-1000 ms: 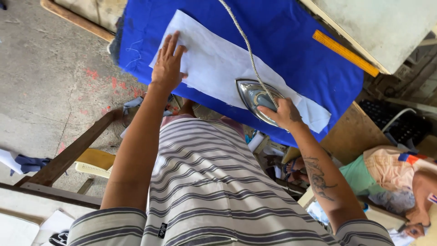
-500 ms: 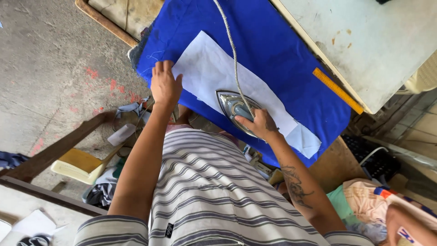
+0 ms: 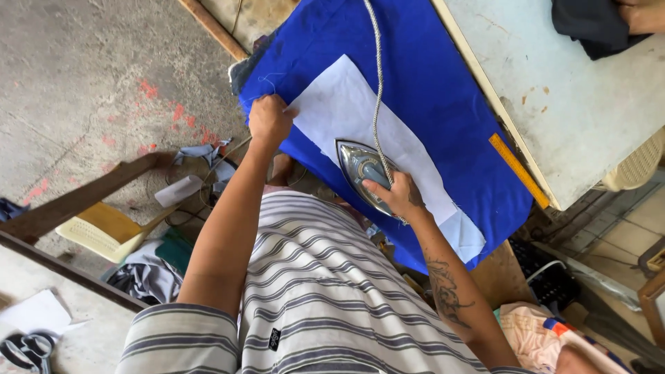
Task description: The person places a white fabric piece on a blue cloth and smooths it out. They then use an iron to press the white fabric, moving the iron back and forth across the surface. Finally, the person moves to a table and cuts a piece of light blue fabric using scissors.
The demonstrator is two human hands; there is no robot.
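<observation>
Two hands at work on blue-covered board (image 3: pixel 443 90). Change since a second ago: left hand (image 3: pixel 269 119) gone from flat, fingers spread on white cloth strip (image 3: pixel 388 145), to curled at strip's near-left corner by board edge; iron (image 3: pixel 361 170) shifted leftward along strip. Iron sits on strip's middle, directly under right hand (image 3: pixel 398 195). Right hand clamped round iron handle; braided cord (image 3: pixel 377 83) runs away up board. Left hand closed on strip corner. Yellow ruler (image 3: pixel 518 171) lies on board's right edge.
</observation>
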